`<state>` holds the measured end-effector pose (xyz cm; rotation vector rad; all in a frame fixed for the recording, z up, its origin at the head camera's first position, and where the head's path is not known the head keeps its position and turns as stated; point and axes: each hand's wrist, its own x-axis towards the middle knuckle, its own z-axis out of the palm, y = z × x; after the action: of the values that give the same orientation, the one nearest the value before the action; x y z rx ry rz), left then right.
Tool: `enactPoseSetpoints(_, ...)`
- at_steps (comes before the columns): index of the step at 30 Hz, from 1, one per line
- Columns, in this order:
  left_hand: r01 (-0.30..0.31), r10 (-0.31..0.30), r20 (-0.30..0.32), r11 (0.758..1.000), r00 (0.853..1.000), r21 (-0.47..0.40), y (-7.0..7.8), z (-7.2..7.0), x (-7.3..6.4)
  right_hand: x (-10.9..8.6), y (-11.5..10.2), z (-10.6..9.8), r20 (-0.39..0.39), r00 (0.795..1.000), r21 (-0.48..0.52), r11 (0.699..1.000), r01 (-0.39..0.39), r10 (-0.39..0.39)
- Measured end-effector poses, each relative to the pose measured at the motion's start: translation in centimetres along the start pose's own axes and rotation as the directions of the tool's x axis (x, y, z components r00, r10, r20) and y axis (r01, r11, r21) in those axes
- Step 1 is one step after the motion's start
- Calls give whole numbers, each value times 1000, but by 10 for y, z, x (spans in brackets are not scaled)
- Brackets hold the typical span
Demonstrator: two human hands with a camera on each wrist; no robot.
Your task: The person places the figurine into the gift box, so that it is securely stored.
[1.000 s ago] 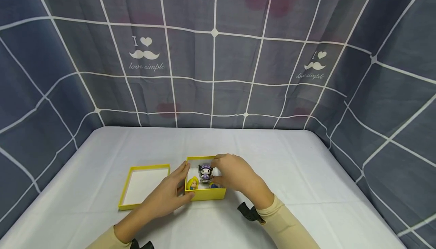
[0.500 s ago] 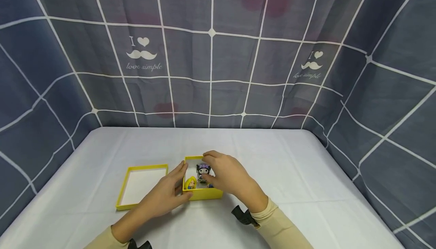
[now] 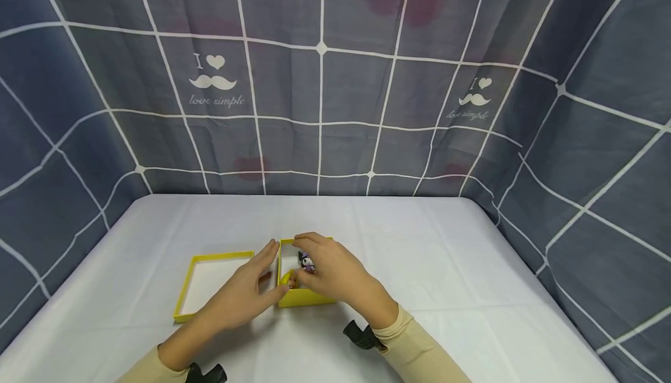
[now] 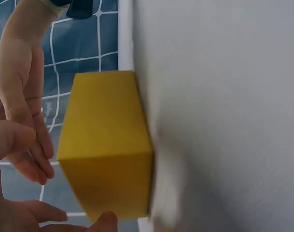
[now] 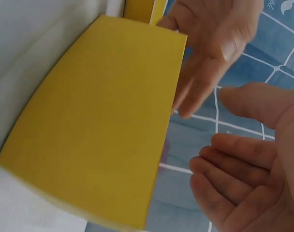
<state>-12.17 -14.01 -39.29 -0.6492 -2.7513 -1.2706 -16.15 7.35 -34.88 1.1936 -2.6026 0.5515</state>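
Note:
A yellow box without its lid stands upright on the white tablecloth. Inside it lie a black-and-purple hooded figurine and a yellow-haired figurine, both partly covered by my right hand. That hand hovers over the box's opening with relaxed fingers; in the right wrist view nothing shows between its thumb and fingers. My left hand is at the box's left side, fingers extended, thumb near the front left corner. Whether it touches the box is hard to tell. The box's right interior is hidden.
Left of the box lies its yellow-rimmed lid, white inside facing up, partly behind my left hand. A grey checked curtain rises behind the table and along both sides.
My right hand has moved left over the box, covering more of the hooded figurine and part of the yellow-haired one. The left hand's fingers have eased slightly off the box's side. The view has shifted slightly.

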Motion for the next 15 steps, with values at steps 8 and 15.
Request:
enactPoseSetpoints(8, 32, -36, -79, 999, 996, -44, 2, -26, 1, 11, -19, -1, 37, 998, 108, 993, 44, -48)
enactPoseSetpoints(15, 81, -83, -119, 996, 989, -27, -3, -41, -7, 19, -30, 4, 43, 999, 208, 978, 23, -32)
